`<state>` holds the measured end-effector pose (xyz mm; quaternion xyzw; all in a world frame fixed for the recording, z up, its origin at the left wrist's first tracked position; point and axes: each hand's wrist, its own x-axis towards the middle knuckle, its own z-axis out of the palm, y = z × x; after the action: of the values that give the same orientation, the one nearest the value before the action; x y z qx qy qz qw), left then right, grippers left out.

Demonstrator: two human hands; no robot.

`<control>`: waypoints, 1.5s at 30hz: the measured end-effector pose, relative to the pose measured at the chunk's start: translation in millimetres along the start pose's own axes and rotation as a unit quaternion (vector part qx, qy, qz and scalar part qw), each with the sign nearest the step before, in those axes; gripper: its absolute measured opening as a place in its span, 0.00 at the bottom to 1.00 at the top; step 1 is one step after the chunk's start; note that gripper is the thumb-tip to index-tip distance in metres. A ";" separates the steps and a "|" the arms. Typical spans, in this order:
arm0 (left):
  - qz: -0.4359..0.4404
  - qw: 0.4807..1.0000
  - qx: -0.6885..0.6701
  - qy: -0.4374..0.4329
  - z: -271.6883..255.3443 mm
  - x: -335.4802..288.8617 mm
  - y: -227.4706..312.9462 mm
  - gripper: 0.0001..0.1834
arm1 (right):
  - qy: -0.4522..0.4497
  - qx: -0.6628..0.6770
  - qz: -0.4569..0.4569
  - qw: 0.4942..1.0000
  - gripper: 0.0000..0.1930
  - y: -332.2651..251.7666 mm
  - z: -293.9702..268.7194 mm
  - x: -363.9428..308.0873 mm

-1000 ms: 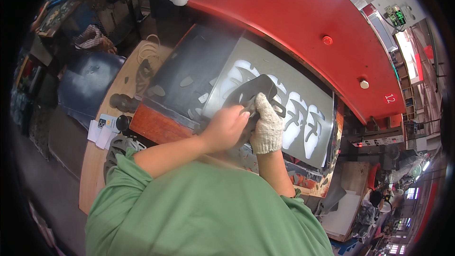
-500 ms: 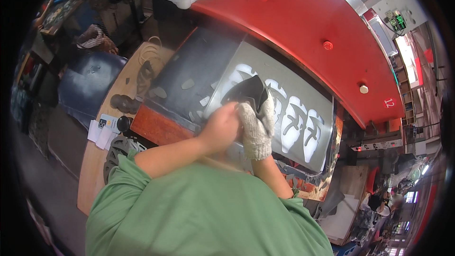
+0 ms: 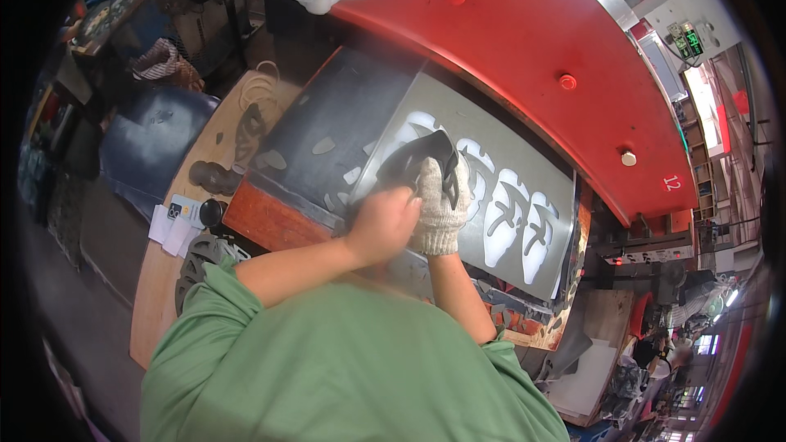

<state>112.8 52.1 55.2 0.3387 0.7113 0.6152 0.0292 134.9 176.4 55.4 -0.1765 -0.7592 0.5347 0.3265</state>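
My right hand (image 3: 443,200), in a knitted white glove, is closed around dark grey cut pieces (image 3: 417,155) with curved outlines, held above the sheet. Close beside it, my bare left hand (image 3: 382,225) has its fingers curled in, slightly blurred; what they pinch, if anything, is hidden. Beneath both hands lies a grey sheet (image 3: 483,127) with several shoe-shaped cut-outs (image 3: 501,217) showing white through it. Part of the cut-outs on the left is covered by the pieces and the glove.
A red machine beam (image 3: 508,24) with round buttons spans the far side. Small offcuts (image 3: 324,146) are scattered on the dark board (image 3: 344,98) at left. A curved wooden table (image 3: 155,295) carries a phone-like item (image 3: 187,210) and dark pieces (image 3: 214,178). A blue stool seat (image 3: 155,131) stands beyond.
The dark pieces have tipped a little and moved slightly left in my right glove. My left hand has shifted slightly downward, with its fingers still curled.
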 end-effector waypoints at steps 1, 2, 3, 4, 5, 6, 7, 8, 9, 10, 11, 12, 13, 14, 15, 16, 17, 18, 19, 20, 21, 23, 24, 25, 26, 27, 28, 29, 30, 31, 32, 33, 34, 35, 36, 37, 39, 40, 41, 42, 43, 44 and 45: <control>0.042 0.999 0.018 0.008 0.0 -0.4 -1.5 0.14 | -0.002 0.000 -0.023 1.000 0.20 0.0 0.6 -0.4; 0.083 0.996 0.036 0.017 -0.4 -0.9 -2.8 0.13 | -0.004 0.000 -0.029 1.000 0.19 -0.5 1.0 -0.6; 0.123 0.991 0.054 0.024 -1.0 -1.0 -4.2 0.12 | 0.004 0.007 -0.040 0.999 0.19 -1.3 1.3 -1.1; 0.146 0.987 0.066 0.024 -2.0 -1.7 -4.9 0.11 | -0.003 0.010 -0.040 0.999 0.19 -2.4 0.8 -1.1; 0.165 0.983 0.078 0.020 -3.5 -3.2 -5.1 0.10 | 0.001 0.021 -0.042 0.999 0.18 -3.7 1.2 -2.3; 0.186 0.978 0.088 0.016 -5.3 -4.7 -4.9 0.10 | 0.002 0.033 -0.047 0.998 0.18 -4.9 1.4 -3.2; 0.213 0.972 0.101 0.009 -7.0 -7.1 -4.1 0.09 | 0.002 0.036 -0.041 0.998 0.18 -5.6 0.5 -3.3; 0.241 0.964 0.111 0.001 -9.4 -9.3 -3.6 0.09 | 0.001 0.041 -0.038 0.998 0.18 -6.1 1.2 -4.8; 0.269 0.955 0.121 -0.007 -10.6 -12.1 -2.7 0.09 | -0.008 0.040 -0.027 0.999 0.18 -6.1 0.4 -5.8; 0.277 0.952 0.127 -0.008 -12.3 -14.3 -2.4 0.08 | -0.002 0.037 -0.010 0.999 0.18 -5.9 0.6 -7.5; 0.284 0.949 0.134 -0.009 -13.8 -15.9 -2.5 0.08 | -0.004 0.030 0.015 0.999 0.18 -5.7 0.8 -9.5; 0.290 0.947 0.140 -0.011 -15.0 -18.0 -2.4 0.08 | -0.007 0.023 0.041 0.999 0.17 -5.7 0.8 -11.6; 0.279 0.951 0.134 -0.015 -16.5 -18.5 -3.1 0.08 | -0.006 0.040 0.046 0.998 0.18 -6.1 2.9 -14.1; 0.271 0.954 0.126 -0.018 -17.0 -20.3 -2.8 0.08 | -0.004 0.056 0.049 0.997 0.18 -7.1 3.7 -14.7; 0.266 0.956 0.116 -0.029 -18.2 -21.5 -2.6 0.09 | 0.004 0.074 0.041 0.996 0.18 -8.9 5.0 -14.3; 0.270 0.955 0.117 -0.031 -18.8 -23.7 -1.5 0.09 | 0.012 0.033 -0.003 0.999 0.18 -11.6 5.3 -11.7; 0.276 0.953 0.115 -0.041 -19.6 -27.8 0.9 0.09 | 0.026 -0.007 -0.056 0.998 0.18 -15.1 4.7 -7.7; 0.283 0.951 0.113 -0.051 -20.9 -29.7 2.3 0.09 | 0.039 -0.047 -0.109 0.992 0.18 -18.9 6.5 -3.7; 0.294 0.948 0.091 -0.080 -20.8 -36.9 7.0 0.08 | 0.075 -0.059 0.052 0.994 0.18 -23.9 0.2 3.9; 0.305 0.943 0.069 -0.113 -21.8 -43.3 11.0 0.08 | 0.115 -0.074 0.153 0.979 0.21 -28.3 -7.6 16.6; 0.317 0.936 0.046 -0.145 -23.0 -46.8 12.8 0.08 | 0.170 -0.045 0.177 0.968 0.24 -32.6 -15.2 28.9; 0.306 0.942 0.036 -0.136 -25.8 -48.8 10.8 0.08 | 0.184 0.125 0.131 0.966 0.24 -37.3 -27.6 40.2; 0.283 0.952 0.042 -0.111 -28.2 -46.1 6.7 0.08 | 0.185 0.086 0.155 0.966 0.23 -37.5 -31.9 39.5; 0.265 0.959 0.046 -0.087 -30.1 -41.4 1.7 0.08 | 0.181 0.053 0.171 0.967 0.22 -37.5 -36.7 41.2; 0.203 0.970 0.056 -0.125 -34.4 -36.6 -4.5 0.09 | 0.166 0.057 0.179 0.968 0.20 -35.7 -39.0 39.5; 0.184 0.973 0.024 -0.135 -33.0 -33.9 -8.0 0.08 | 0.156 0.074 0.243 0.954 0.17 -33.5 -41.0 38.4; 0.161 0.979 0.000 -0.127 -32.3 -31.2 -11.0 0.08 | 0.141 0.172 0.251 0.942 0.16 -31.1 -42.0 37.1; 0.135 0.983 -0.022 -0.119 -30.9 -30.6 -11.8 0.09 | 0.132 0.260 0.276 0.916 0.15 -28.8 -42.4 34.8; 0.106 0.982 -0.064 -0.142 -29.8 -29.9 -11.6 0.11 | 0.116 0.314 0.292 0.896 0.12 -27.2 -43.1 33.9; 0.002 0.979 -0.140 -0.151 -28.2 -30.4 -10.0 0.12 | 0.122 0.335 0.308 0.882 0.12 -25.5 -43.3 33.1; -0.089 0.961 -0.216 -0.149 -26.4 -31.2 -7.7 0.13 | 0.117 0.363 0.316 0.869 0.12 -24.4 -44.1 33.5; -0.163 0.929 -0.295 -0.153 -26.0 -31.0 -6.2 0.14 | 0.114 0.390 0.313 0.858 0.12 -23.4 -44.7 33.4; -0.200 0.912 -0.328 -0.148 -25.9 -29.6 -5.5 0.13 | 0.111 0.390 0.316 0.858 0.12 -22.6 -45.9 33.2; -0.237 0.898 -0.342 -0.145 -26.0 -28.9 -5.4 0.13 | 0.108 0.390 0.308 0.861 0.12 -21.9 -47.1 32.8; -0.254 0.882 -0.365 -0.156 -26.6 -26.8 -6.9 0.12 | 0.115 0.386 0.311 0.861 0.12 -21.1 -48.6 32.1; -0.284 0.870 -0.374 -0.150 -27.0 -25.0 -9.6 0.11 | 0.107 0.405 0.297 0.858 0.13 -20.1 -50.2 31.1; -0.285 0.868 -0.329 -0.238 -25.6 -23.6 -16.7 0.09 | 0.103 0.447 0.287 0.841 0.14 -17.4 -53.3 29.6; -0.284 0.877 -0.267 -0.282 -23.3 -24.6 -20.3 0.09 | 0.096 0.469 0.286 0.830 0.14 -15.6 -54.8 29.5; -0.288 0.875 -0.205 -0.331 -20.4 -25.7 -23.9 0.09 | 0.080 0.499 0.282 0.816 0.15 -13.4 -55.9 29.8; -0.243 0.896 -0.130 -0.348 -17.0 -28.8 -26.2 0.11 | 0.059 0.531 0.268 0.801 0.16 -11.3 -57.1 30.3; -0.117 0.925 -0.040 -0.359 -14.1 -30.4 -28.5 0.15 | 0.049 0.527 0.270 0.804 0.16 -9.1 -58.2 31.0; -0.088 0.916 0.017 -0.390 -12.5 -33.4 -29.3 0.17 | 0.034 0.527 0.263 0.808 0.17 -7.3 -59.3 31.4; -0.067 0.901 0.074 -0.423 -12.1 -34.0 -29.6 0.19 | 0.017 0.526 0.256 0.811 0.17 -5.9 -60.7 31.7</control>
<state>120.2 23.7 18.8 0.5198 0.6964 0.3565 0.3433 153.9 236.1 83.7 -0.1747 -0.2831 0.9138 0.2332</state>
